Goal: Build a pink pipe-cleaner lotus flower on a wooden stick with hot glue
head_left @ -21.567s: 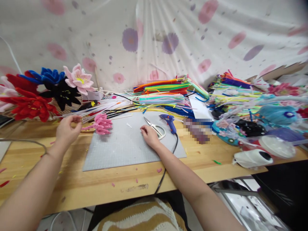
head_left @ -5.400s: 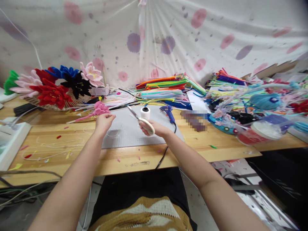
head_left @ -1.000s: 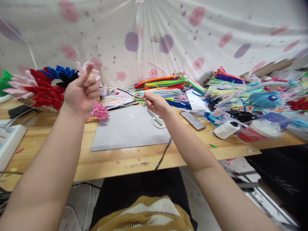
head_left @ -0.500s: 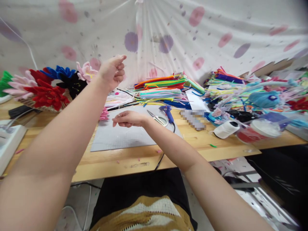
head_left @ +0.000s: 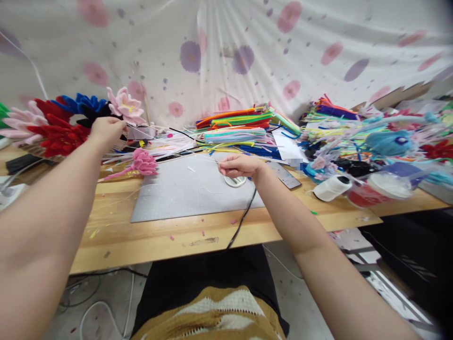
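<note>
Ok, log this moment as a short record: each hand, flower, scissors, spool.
Left hand: fingers pinched, near the black flower; grip too fine to tell
Right hand: pinched, seemingly on fine thread
Pink flower: lying at the gray mat's left edge, stem leftward
Scissors: on mat, partly hidden by right hand
White spool: on its side, right of mat

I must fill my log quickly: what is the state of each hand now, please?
Left hand: closed, seemingly pinching a thin white thread.
Right hand: closed, pinching what looks like the same thread.
</note>
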A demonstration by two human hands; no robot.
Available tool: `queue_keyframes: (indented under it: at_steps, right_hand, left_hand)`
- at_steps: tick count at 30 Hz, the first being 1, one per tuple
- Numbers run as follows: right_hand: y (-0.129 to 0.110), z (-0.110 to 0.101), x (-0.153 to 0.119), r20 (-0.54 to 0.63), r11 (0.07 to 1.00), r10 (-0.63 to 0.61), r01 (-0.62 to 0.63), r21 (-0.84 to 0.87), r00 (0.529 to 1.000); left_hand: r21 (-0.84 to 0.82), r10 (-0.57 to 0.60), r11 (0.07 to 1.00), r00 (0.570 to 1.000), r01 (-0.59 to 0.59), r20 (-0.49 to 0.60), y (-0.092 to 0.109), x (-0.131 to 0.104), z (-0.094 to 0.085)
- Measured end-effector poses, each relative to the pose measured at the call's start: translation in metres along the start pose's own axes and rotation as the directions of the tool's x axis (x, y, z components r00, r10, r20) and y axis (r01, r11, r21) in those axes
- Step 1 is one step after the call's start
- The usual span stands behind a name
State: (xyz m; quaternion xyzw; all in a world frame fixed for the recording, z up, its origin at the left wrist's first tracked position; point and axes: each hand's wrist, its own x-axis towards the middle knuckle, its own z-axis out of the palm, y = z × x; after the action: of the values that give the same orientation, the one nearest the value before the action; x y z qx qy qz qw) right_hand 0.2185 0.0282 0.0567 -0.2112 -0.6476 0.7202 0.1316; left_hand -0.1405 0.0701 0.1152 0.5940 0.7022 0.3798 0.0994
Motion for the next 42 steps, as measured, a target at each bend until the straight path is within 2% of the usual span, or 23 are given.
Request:
queue_keyframes:
  at_steps: [2, 4, 7, 10, 13, 15, 16, 18, 20, 21, 22, 23, 24, 25, 28, 31, 33, 36, 38, 42]
  right_hand:
    - [0.005, -0.005, -0.009, -0.003, 0.999, 0.031, -0.031, 0.014, 1.000]
    - [0.009, -0.011, -0.017, -0.012, 0.999, 0.023, -0.022, 0.036, 1.000]
    - [0.013, -0.016, -0.024, -0.010, 0.997, -0.035, 0.036, 0.075, 0.999]
    - [0.013, -0.014, -0.022, -0.001, 0.990, -0.097, 0.097, 0.106, 0.995]
    - [0.009, -0.005, -0.013, 0.021, 0.981, -0.147, 0.143, 0.134, 0.989]
    - [0.005, 0.003, -0.002, 0.039, 0.978, -0.156, 0.149, 0.144, 0.987]
    - [0.002, 0.007, 0.004, 0.043, 0.979, -0.152, 0.144, 0.146, 0.987]
    - [-0.002, 0.015, 0.018, 0.040, 0.981, -0.131, 0.124, 0.146, 0.991]
    - [-0.007, 0.023, 0.032, 0.007, 0.982, -0.112, 0.109, 0.157, 0.994]
    - [-0.009, 0.026, 0.038, -0.022, 0.980, -0.100, 0.102, 0.170, 0.995]
    - [-0.011, 0.029, 0.045, -0.060, 0.977, -0.085, 0.095, 0.191, 0.995]
    - [-0.013, 0.031, 0.050, -0.103, 0.971, -0.071, 0.092, 0.219, 0.992]
    - [-0.014, 0.033, 0.055, -0.145, 0.964, -0.054, 0.089, 0.251, 0.988]
    - [-0.015, 0.034, 0.059, -0.183, 0.955, -0.033, 0.085, 0.285, 0.983]
    - [-0.013, 0.036, 0.066, -0.270, 0.926, 0.010, 0.093, 0.365, 0.963]
    - [-0.008, 0.036, 0.068, -0.317, 0.908, 0.010, 0.125, 0.400, 0.948]
    - [-0.005, 0.036, 0.068, -0.319, 0.902, 0.015, 0.125, 0.412, 0.948]
    - [-0.004, 0.037, 0.068, -0.307, 0.901, 0.038, 0.101, 0.423, 0.951]
    - [-0.004, 0.037, 0.069, -0.304, 0.908, 0.040, 0.092, 0.409, 0.952]
    - [-0.004, 0.032, 0.069, -0.333, 0.934, 0.012, 0.108, 0.340, 0.943]
  left_hand:
    - [0.297, 0.035, 0.955, 0.999, -0.024, -0.034, -0.007, -0.008, -0.007]
    - [0.500, 0.077, 0.865, 0.996, -0.046, -0.042, -0.013, -0.013, -0.014]
    - [0.658, 0.122, 0.748, 0.992, -0.087, -0.007, -0.024, -0.014, -0.018]
    - [0.699, 0.129, 0.703, 0.990, -0.131, 0.056, -0.038, -0.009, -0.011]
    - [0.652, 0.115, 0.751, 0.993, -0.107, 0.030, -0.045, -0.007, 0.004]
    - [0.567, 0.180, 0.818, 0.980, -0.099, -0.088, -0.038, -0.012, 0.015]
    - [0.501, 0.239, 0.857, 0.956, -0.125, -0.169, -0.030, -0.017, 0.020]
    - [0.327, 0.350, 0.912, 0.884, -0.247, -0.309, -0.005, -0.033, 0.030]
    - [0.126, 0.461, 0.885, 0.809, -0.448, -0.365, 0.023, -0.057, 0.041]
    - [-0.011, 0.482, 0.854, 0.801, -0.520, -0.356, 0.037, -0.071, 0.048]
    - [-0.187, 0.470, 0.821, 0.824, -0.540, -0.318, 0.049, -0.085, 0.056]
    - [-0.378, 0.434, 0.782, 0.869, -0.495, -0.239, 0.058, -0.098, 0.063]
    - [-0.536, 0.397, 0.742, 0.908, -0.403, -0.132, 0.064, -0.110, 0.071]
    - [-0.646, 0.368, 0.702, 0.929, -0.300, -0.032, 0.068, -0.120, 0.079]
    - [-0.784, 0.253, 0.617, 0.959, -0.061, 0.124, 0.068, -0.136, 0.097]
    - [-0.827, 0.134, 0.551, 0.966, 0.114, 0.223, 0.060, -0.139, 0.106]
    - [-0.818, 0.111, 0.546, 0.953, 0.180, 0.283, 0.055, -0.138, 0.109]
    - [-0.776, 0.159, 0.593, 0.914, 0.215, 0.374, 0.050, -0.136, 0.112]
    - [-0.734, 0.196, 0.636, 0.869, 0.240, 0.454, 0.047, -0.135, 0.113]
    - [-0.621, 0.233, 0.729, 0.748, 0.288, 0.621, 0.041, -0.132, 0.107]
